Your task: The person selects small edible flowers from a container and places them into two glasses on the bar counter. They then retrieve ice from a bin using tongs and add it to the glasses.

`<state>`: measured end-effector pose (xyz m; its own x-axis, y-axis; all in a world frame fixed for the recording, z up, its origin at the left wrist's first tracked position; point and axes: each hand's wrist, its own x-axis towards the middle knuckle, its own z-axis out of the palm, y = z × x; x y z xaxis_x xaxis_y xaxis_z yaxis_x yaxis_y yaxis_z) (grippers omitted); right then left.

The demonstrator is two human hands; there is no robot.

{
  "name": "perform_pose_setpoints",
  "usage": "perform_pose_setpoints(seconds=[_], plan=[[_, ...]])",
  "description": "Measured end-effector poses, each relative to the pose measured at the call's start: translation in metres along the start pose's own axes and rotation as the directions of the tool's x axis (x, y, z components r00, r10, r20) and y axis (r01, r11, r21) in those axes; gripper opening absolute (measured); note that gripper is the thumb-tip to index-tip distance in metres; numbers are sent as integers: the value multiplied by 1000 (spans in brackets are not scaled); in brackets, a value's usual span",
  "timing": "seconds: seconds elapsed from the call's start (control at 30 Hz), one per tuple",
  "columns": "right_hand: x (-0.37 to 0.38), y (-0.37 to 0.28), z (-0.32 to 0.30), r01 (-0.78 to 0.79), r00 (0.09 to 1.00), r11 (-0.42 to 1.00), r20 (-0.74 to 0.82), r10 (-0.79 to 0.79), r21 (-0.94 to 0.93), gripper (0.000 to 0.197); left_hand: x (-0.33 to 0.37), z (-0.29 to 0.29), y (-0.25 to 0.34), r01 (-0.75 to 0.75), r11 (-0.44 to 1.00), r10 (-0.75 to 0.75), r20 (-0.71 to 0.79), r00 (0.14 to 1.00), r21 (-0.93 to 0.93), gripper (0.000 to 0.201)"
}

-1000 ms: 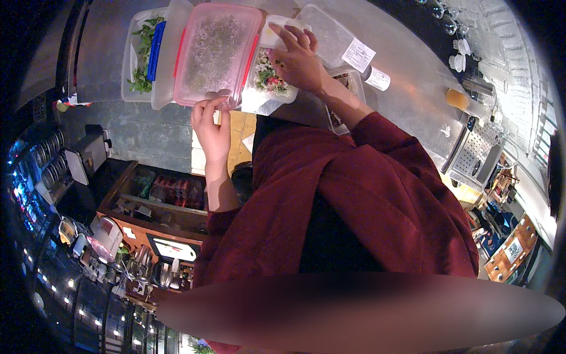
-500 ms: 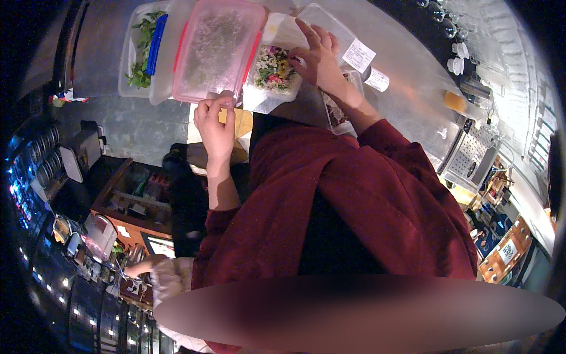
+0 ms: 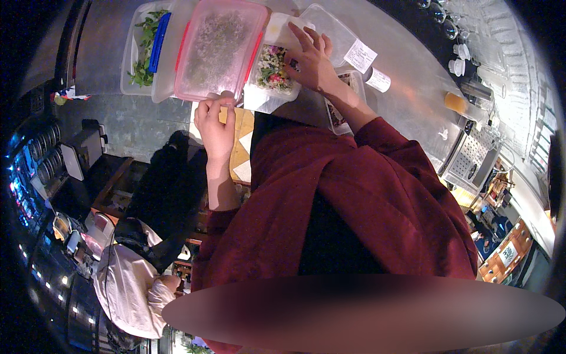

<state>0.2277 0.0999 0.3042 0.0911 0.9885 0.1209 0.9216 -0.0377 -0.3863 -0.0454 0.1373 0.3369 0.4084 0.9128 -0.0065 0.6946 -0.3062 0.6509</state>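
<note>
At the counter's [image 3: 413,88] near edge, my left hand [image 3: 216,124] pinches the rim of a red-lidded container [image 3: 219,50]. Just beyond, my right hand [image 3: 312,59] rests with fingers spread, gripping nothing, on a white tub of chopped salad [image 3: 272,68]; a tray of greens [image 3: 141,53] sits at the far left.

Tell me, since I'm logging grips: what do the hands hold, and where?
The left hand pinches the near edge of the pink-lidded container. The right hand rests on the salad tub; a grip cannot be told.

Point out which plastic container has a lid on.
The red-rimmed container, its lid held by the left hand. The greens tub and salad tub are open.
</note>
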Motion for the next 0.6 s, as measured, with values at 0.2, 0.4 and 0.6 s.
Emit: perform_pose_setpoints(seconds=[0.2,0.4,0.6], plan=[[-3,9,-2,-37,998,998,-43,39,47,13,0,-1,1,7,1000,-7,7,1000,-17,13],[-4,19,-15,-132,991,962,37,127,240,13,5,1,13,21,969,-15,28,999,-248,13],[2,12,-53,-409,910,562,370,188,719,22,27,35,53,181,735,-103,156,982,-653,14]])
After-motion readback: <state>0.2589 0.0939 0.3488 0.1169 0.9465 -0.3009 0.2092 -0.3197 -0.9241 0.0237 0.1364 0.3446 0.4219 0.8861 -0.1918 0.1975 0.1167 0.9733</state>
